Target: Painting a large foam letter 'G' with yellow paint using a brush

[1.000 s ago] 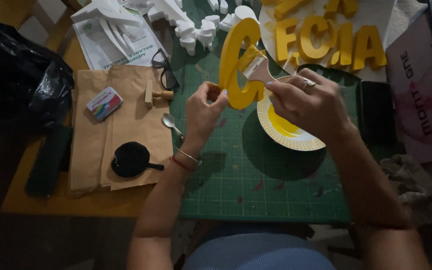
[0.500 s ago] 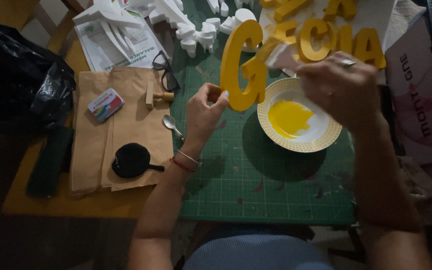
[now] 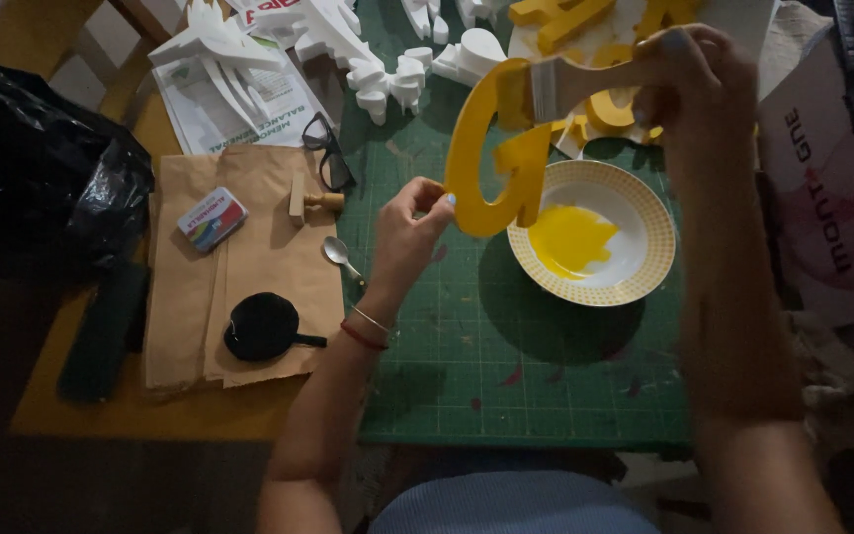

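Painting well means the left hand (image 3: 409, 232) pinches the yellow letter (image 3: 491, 163) steady at twelve o'clock from the paint bowl (image 3: 593, 234) while the right hand (image 3: 694, 84) grips the brush (image 3: 565, 87), stroking evenly.

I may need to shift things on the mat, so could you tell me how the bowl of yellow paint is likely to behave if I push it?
The bowl looks like rigid ceramic, so it would probably slide on the green cutting mat rather than flex. Being wide and shallow, it seems unlikely to tip. The yellow paint pools thinly, so a gentle push probably won't spill it.
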